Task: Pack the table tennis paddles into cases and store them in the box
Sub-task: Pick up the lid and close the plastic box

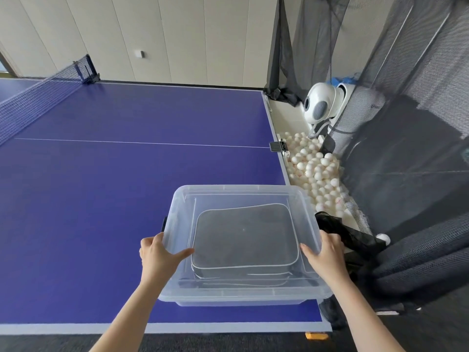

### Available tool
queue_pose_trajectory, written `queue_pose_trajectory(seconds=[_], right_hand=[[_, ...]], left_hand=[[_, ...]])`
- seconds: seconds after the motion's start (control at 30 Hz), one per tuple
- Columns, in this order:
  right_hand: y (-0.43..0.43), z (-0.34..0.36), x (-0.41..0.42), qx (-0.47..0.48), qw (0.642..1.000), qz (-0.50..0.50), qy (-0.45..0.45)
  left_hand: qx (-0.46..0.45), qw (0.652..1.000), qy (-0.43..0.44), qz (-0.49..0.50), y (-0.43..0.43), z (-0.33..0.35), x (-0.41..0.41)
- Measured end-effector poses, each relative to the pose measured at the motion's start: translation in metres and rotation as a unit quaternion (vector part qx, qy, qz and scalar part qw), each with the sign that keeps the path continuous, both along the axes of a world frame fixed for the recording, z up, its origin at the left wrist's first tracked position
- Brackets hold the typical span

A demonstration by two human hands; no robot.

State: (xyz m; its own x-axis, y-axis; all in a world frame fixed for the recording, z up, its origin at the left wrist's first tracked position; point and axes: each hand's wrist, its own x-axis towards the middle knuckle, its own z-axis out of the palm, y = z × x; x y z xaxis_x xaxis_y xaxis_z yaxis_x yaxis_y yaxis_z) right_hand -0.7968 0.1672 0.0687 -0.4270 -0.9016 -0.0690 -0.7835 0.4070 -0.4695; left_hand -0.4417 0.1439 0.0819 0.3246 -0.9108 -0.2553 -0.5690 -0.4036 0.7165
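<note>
Both hands clamped on clear box (241,196) lower centre: left hand (158,255), right hand (326,252), thumbs over rim. Grey cases (245,237) inside. Probably light, slick, flexy; side-wall grip best.

1. A clear plastic box (243,240) sits on the near right corner of the blue table (114,186).
2. Grey cases (245,237) lie stacked flat inside the box.
3. The left hand (158,252) grips the box's left rim, thumb inside.
4. The right hand (326,252) grips the right rim.
5. White balls (317,171) fill a tray beside the table's right edge, near a white ball machine (322,102).
</note>
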Motion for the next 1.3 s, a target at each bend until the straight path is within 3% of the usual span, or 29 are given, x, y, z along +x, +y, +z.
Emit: queue_pose_trajectory(seconds=[0.53,0.73,0.9,1.03,1.17,1.3], right_hand=[[-0.004,-0.003,0.002,0.015,1.000,0.010,0.005],[-0.002,-0.004,0.003,0.021,0.999,-0.013,-0.026],[-0.001,-0.007,-0.001,0.027,0.996,-0.065,-0.047],[-0.004,-0.012,-0.008,0.042,0.981,-0.124,-0.142],[-0.005,-0.021,-0.014,0.054,0.937,-0.189,-0.289],[-0.004,-0.023,-0.014,0.029,0.944,-0.192,-0.266]], left_hand=[[0.010,0.998,-0.048,-0.051,-0.001,0.001,0.004],[0.010,0.998,-0.066,-0.004,0.005,-0.008,0.002],[0.039,0.998,-0.002,0.049,0.005,-0.014,0.004],[0.083,0.991,0.073,0.076,0.001,-0.019,0.008],[0.122,0.983,0.097,0.094,-0.001,-0.022,0.010],[0.090,0.988,0.083,0.093,0.001,-0.020,0.009]])
